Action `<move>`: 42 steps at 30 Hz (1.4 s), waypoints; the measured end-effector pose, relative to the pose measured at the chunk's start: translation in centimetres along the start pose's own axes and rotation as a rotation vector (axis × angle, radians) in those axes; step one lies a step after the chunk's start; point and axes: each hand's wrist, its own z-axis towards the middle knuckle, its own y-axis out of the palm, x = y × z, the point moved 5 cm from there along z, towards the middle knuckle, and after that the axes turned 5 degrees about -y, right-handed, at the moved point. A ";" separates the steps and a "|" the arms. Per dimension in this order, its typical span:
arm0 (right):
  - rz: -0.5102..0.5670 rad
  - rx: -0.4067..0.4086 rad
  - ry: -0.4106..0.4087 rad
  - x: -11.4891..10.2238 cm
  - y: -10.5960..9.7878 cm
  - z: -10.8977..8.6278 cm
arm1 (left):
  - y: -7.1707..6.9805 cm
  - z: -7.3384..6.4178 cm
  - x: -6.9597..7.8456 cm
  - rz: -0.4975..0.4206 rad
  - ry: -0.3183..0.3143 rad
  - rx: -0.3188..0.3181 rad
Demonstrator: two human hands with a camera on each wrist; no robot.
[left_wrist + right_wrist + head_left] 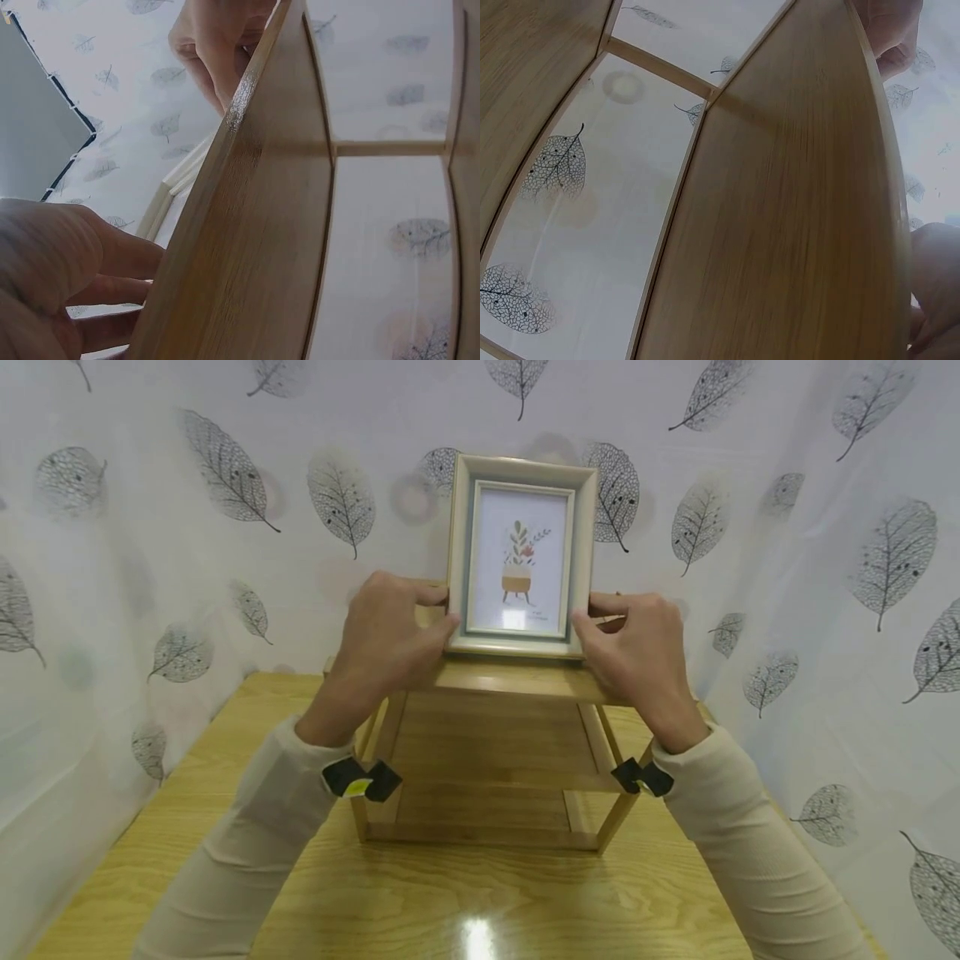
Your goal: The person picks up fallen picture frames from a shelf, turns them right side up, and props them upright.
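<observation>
Table (420, 902) carries a wooden shelf (487, 743); picture frame (522, 556) upright at its top board (510, 679). Left hand (393, 631) and right hand (637, 631) pinch the frame's lower sides. Step looks like positioning; next likely calls for steady seating before release. Left wrist view shows the board's underside, hidden from head; right wrist misses the frame.

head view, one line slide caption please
Left hand and right hand hold a framed plant picture at the top of a wooden shelf, before a leaf-print backdrop.
</observation>
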 end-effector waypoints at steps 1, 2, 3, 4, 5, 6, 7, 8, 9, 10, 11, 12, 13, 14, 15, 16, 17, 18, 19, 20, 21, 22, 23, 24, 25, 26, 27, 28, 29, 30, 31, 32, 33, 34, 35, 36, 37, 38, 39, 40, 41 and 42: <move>0.005 0.001 0.003 0.0 0.0 0.0 | -0.1 0.0 0.0 -0.015 0.002 0.005; 0.009 0.002 0.007 0.0 0.0 0.0 | -0.1 0.0 0.0 -0.027 0.004 0.008; 0.010 0.003 0.012 0.0 0.0 0.0 | -0.1 0.0 0.0 -0.035 0.006 0.012; 0.010 0.003 0.017 0.0 0.0 0.0 | -0.2 0.0 0.0 -0.041 0.006 0.014; 0.010 0.002 0.023 -0.1 0.0 0.0 | -0.2 0.0 0.0 -0.045 0.007 0.018; 0.008 0.002 0.029 -0.1 0.0 0.1 | -0.2 0.0 0.0 -0.047 0.009 0.022; 0.009 0.002 0.034 -0.1 0.0 0.1 | -0.3 0.0 0.0 -0.048 0.010 0.026; 0.010 0.001 0.040 -0.2 0.0 0.1 | -0.3 0.0 0.0 -0.053 0.011 0.027; 0.010 0.000 0.047 -0.1 0.0 0.1 | -0.3 0.0 0.0 -0.058 0.012 0.029; 0.013 -0.002 0.054 -0.1 0.0 0.1 | -0.3 0.0 0.0 -0.062 0.014 0.031; 0.015 -0.003 0.059 -0.1 0.0 0.1 | -0.4 0.0 0.0 -0.067 0.017 0.033; 0.018 -0.004 0.063 -0.1 0.1 0.1 | -0.4 0.0 0.0 -0.074 0.017 0.034; 0.022 -0.005 0.066 -0.1 0.1 0.1 | -0.4 -0.1 0.0 -0.080 0.018 0.036; 0.024 -0.006 0.068 0.0 0.1 0.1 | -0.5 -0.1 0.1 -0.087 0.021 0.039; 0.025 -0.005 0.067 0.0 0.1 0.1 | -0.5 -0.1 0.1 -0.091 0.025 0.045; 0.028 -0.005 0.066 0.0 0.1 0.1 | -0.6 -0.1 0.1 -0.094 0.028 0.048; 0.031 -0.005 0.065 0.0 0.1 0.1 | -0.6 -0.1 0.1 -0.097 0.031 0.053; 0.036 -0.005 0.065 0.0 0.1 0.1 | -0.7 -0.2 0.1 -0.101 0.032 0.057; 0.040 -0.005 0.064 0.0 0.1 0.1 | -0.7 -0.2 0.2 -0.104 0.035 0.059; 0.045 -0.005 0.063 0.0 0.1 0.1 | -0.8 -0.2 0.2 -0.108 0.037 0.064; 0.051 -0.006 0.062 0.1 0.1 0.0 | -0.8 -0.2 0.1 -0.113 0.040 0.067; 0.058 -0.008 0.063 0.1 0.1 0.0 | -0.8 -0.2 0.1 -0.116 0.038 0.068; 0.065 -0.011 0.064 0.1 0.1 -0.1 | -0.8 -0.2 0.1 -0.120 0.039 0.070; 0.068 -0.014 0.065 0.1 0.1 -0.1 | -0.8 -0.2 0.0 -0.122 0.040 0.072; 0.071 -0.017 0.068 0.1 0.1 -0.2 | -0.8 -0.3 -0.1 -0.126 0.038 0.073; 0.071 -0.021 0.074 0.1 0.1 -0.2 | -0.8 -0.2 -0.1 -0.127 0.038 0.073; 0.069 -0.024 0.078 0.1 0.1 -0.3 | -0.8 -0.2 -0.2 -0.131 0.035 0.071; 0.067 -0.026 0.083 0.2 0.2 -0.4 | -0.7 -0.2 -0.3 -0.132 0.030 0.069; 0.064 -0.029 0.090 0.2 0.2 -0.4 | -0.7 -0.2 -0.3 -0.134 0.028 0.068; 0.062 -0.031 0.094 0.2 0.2 -0.5 | -0.7 -0.2 -0.4 -0.136 0.024 0.066; 0.059 -0.033 0.098 0.3 0.2 -0.5 | -0.6 -0.2 -0.5 -0.136 0.020 0.065; 0.058 -0.033 0.100 0.3 0.2 -0.6 | -0.6 -0.2 -0.5 -0.136 0.018 0.063; 0.057 -0.035 0.101 0.2 0.2 -0.6 | -0.6 -0.2 -0.5 -0.136 0.015 0.063; 0.057 -0.036 0.103 0.2 0.3 -0.6 | -0.6 -0.2 -0.5 -0.132 0.015 0.064; 0.057 -0.039 0.104 0.2 0.3 -0.6 | -0.6 -0.1 -0.6 -0.130 0.014 0.065; 0.057 -0.041 0.103 0.2 0.3 -0.6 | -0.6 -0.1 -0.6 -0.125 0.013 0.066; 0.057 -0.042 0.102 0.2 0.3 -0.7 | -0.6 -0.1 -0.6 -0.121 0.011 0.065; 0.058 -0.043 0.101 0.2 0.2 -0.7 | -0.6 -0.1 -0.6 -0.119 0.007 0.063; 0.059 -0.044 0.100 0.1 0.2 -0.7 | -0.6 -0.1 -0.5 -0.116 0.005 0.062; 0.061 -0.044 0.098 0.1 0.1 -0.7 | -0.6 -0.1 -0.5 -0.116 0.004 0.061; 0.064 -0.045 0.097 0.1 0.1 -0.8 | -0.6 -0.1 -0.5 -0.117 0.003 0.058; 0.068 -0.044 0.095 0.1 0.1 -0.8 | -0.6 -0.1 -0.5 -0.117 0.002 0.055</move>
